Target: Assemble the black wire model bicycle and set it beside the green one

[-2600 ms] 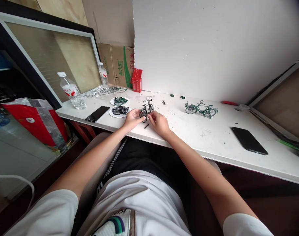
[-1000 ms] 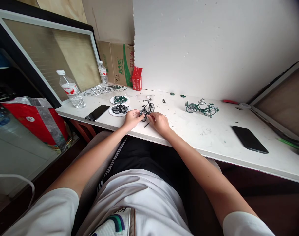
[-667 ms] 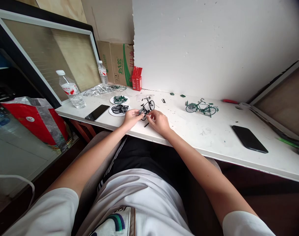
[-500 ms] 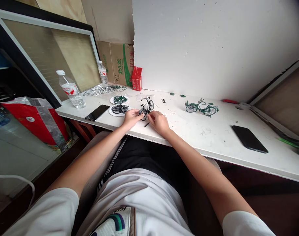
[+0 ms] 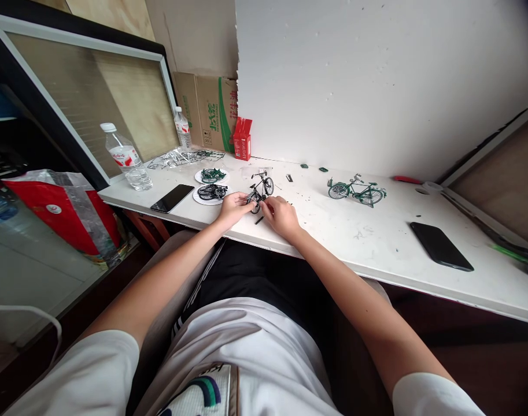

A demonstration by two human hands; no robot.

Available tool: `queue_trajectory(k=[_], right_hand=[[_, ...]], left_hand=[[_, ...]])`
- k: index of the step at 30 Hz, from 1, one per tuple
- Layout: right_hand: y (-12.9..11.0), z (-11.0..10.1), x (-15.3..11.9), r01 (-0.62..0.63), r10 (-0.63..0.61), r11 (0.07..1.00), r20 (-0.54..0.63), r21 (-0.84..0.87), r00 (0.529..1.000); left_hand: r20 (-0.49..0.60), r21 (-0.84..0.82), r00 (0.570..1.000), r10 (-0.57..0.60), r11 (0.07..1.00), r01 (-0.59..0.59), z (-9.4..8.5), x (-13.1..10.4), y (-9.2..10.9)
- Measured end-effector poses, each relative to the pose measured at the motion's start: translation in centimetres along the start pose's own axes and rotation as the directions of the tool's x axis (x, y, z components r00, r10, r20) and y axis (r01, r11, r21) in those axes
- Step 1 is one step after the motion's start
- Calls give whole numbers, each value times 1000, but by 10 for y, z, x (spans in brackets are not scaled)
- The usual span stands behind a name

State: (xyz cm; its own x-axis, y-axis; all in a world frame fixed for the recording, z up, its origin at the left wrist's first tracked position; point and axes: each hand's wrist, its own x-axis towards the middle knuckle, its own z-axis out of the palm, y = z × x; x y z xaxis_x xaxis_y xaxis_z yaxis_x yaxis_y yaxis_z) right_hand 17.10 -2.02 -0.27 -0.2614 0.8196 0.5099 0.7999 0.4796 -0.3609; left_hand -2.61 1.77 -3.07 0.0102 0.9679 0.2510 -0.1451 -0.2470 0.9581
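Observation:
A black model bicycle (image 5: 261, 186) stands upright near the table's front edge, between my two hands. My left hand (image 5: 235, 208) is closed on its rear wheel end, thumb and fingers on either side. From the right, my right hand (image 5: 281, 214) pinches at the lower middle of the bicycle, around the pedal area; whether a small part sits in those fingertips is too small to tell. A short black strip (image 5: 259, 220) lies on the table just below the hands. A finished-looking green model bicycle (image 5: 357, 190) stands farther right.
Left of my hands, a white plate (image 5: 196, 198) holds black bicycle parts, and another plate (image 5: 198, 179) holds green ones. A phone (image 5: 172, 198), water bottle (image 5: 129, 159), small red box (image 5: 242, 140) and cardboard box (image 5: 203, 112) stand around. A black phone (image 5: 441, 246) lies right.
Almost nothing differs. The bicycle and both hands keep nearly the same place, with only a slight shift of the whole view.

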Motion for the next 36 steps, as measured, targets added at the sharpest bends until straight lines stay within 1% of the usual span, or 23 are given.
queue_trajectory(k=[2,4,6,10,13,18,21,24,28,31,36], right_hand=[[-1,-1,0,-34,34,999,39,-8,999],[-1,-2,0,-61,60,998,66,21,996],[-1,-3,0,-64,60,995,52,71,997],[1,-3,0,7,-6,991,-10,135,1000],[2,-1,0,24,-22,996,-18,89,1000],[1,0,1,-46,46,998,-8,-40,999],[1,0,1,-50,50,997,13,-59,999],[1,0,1,-38,38,999,31,-9,999],[2,0,0,-11,10,995,15,102,1000],[2,0,-1,20,-21,989,5,145,1000],[4,0,-1,92,-82,978,-60,188,995]], left_hand=[[-5,9,1000,0,1000,0,0,0,0],[-7,18,1000,5,1000,-5,1,-1,0],[-7,16,1000,12,1000,-12,1,-1,1],[-22,11,999,26,1000,-26,2,0,1],[-26,23,999,28,999,-27,1,0,1],[28,57,996,87,994,-88,1,-1,3],[48,74,993,104,991,-108,1,-1,4],[40,82,993,114,990,-117,0,0,4],[-7,110,992,125,986,-123,2,-2,6],[-40,138,990,137,982,-131,5,-5,9],[-70,153,986,150,978,-138,9,-10,14]])
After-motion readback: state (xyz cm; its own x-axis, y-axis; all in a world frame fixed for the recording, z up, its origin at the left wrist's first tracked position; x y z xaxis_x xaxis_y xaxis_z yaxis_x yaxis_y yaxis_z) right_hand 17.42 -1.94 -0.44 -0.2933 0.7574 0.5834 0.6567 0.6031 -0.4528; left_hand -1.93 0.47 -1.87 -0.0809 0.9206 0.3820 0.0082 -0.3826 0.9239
